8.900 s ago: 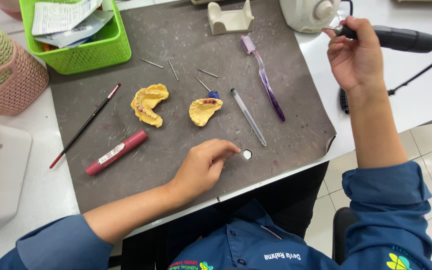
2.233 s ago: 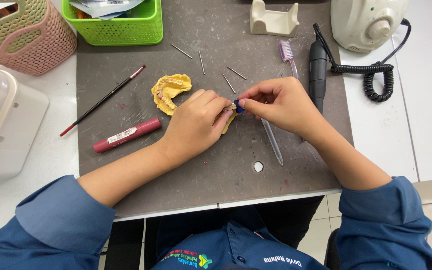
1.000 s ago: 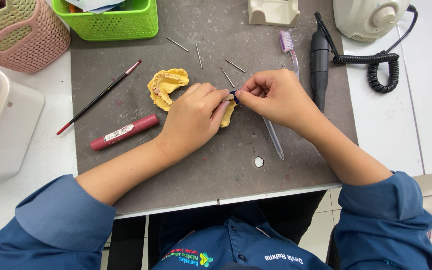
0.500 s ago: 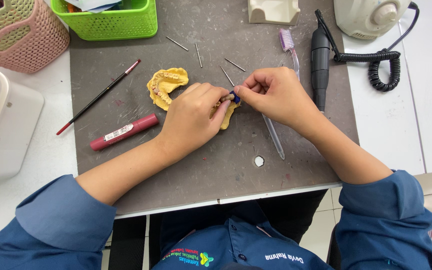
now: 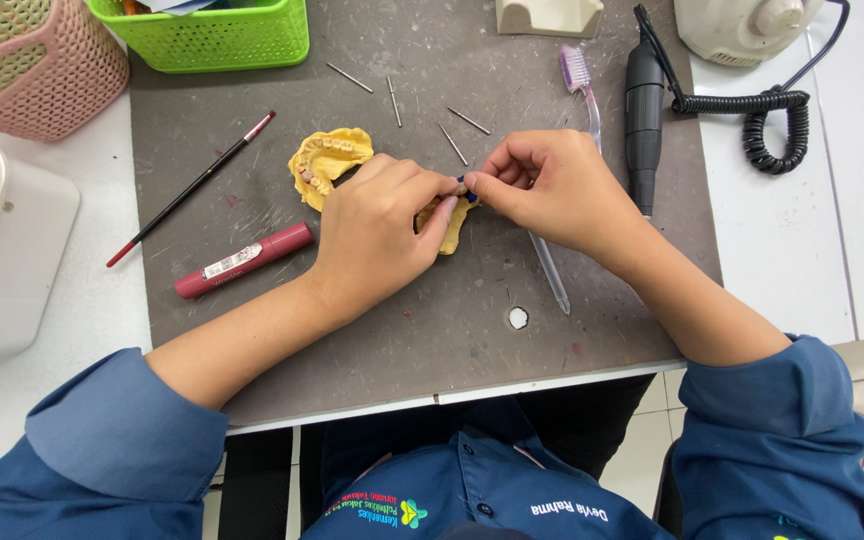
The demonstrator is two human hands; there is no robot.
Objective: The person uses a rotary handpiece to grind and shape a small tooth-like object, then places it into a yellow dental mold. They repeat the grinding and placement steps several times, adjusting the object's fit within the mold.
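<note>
Yellow dental cast (image 5: 449,222) lies under my left hand (image 5: 377,235), fingers clamped on it; my right hand (image 5: 552,190) pinches a small blue piece (image 5: 465,186) at its right edge.

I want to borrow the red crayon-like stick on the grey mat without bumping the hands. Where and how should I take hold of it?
Probably pinch the red stick across its middle, fingers on its two long sides, coming from above and from the mat's left. It lies flat and slanted, with bare grey mat around it; its right end sits close to the left hand, so stay off that end.
</note>
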